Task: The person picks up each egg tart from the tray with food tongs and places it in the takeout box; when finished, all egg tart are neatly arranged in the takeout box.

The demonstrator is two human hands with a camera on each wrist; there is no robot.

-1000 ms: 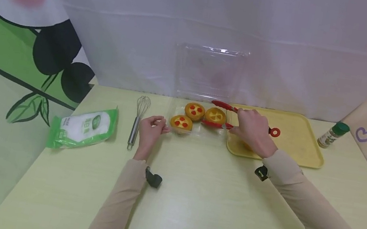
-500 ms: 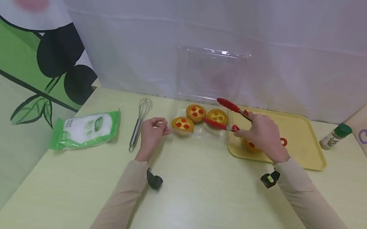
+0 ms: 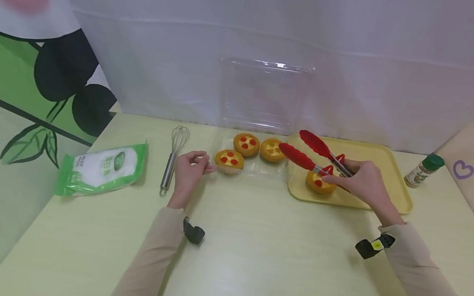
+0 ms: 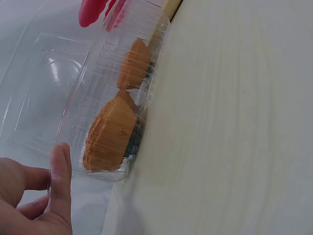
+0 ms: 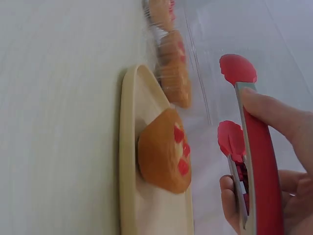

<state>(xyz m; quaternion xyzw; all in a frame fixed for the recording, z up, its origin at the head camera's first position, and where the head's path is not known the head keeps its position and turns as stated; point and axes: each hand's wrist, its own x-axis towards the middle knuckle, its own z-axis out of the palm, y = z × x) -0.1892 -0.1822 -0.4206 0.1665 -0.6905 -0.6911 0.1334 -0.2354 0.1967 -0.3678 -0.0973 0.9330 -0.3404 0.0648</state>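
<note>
My right hand (image 3: 370, 183) grips a pair of red-tipped tongs (image 5: 263, 171), whose two ends stand apart with nothing between them. The tongs hang over the left part of a yellow tray (image 3: 390, 193). On that tray sits one tart (image 5: 161, 152) with red dots on top. Left of the tray, a clear hinged plastic box (image 3: 257, 169) stands with its lid up against the back curtain. Inside it are two red-dotted tarts, one in front (image 3: 229, 159) and one behind (image 3: 246, 144), and a plain yellow-topped tart (image 3: 273, 150). My left hand (image 4: 41, 196) pinches the box's left edge.
A whisk (image 3: 173, 161) lies left of my left hand. Further left is a green-and-white packet (image 3: 103, 168). A green-capped shaker bottle (image 3: 424, 171) stands right of the tray. The white curtain (image 3: 175, 66) hangs along the table's back edge.
My right hand has moved right with the tongs, from the box to above the tray. The tong ends have come away from the yellow-topped tart. My left hand has stayed at the box.
</note>
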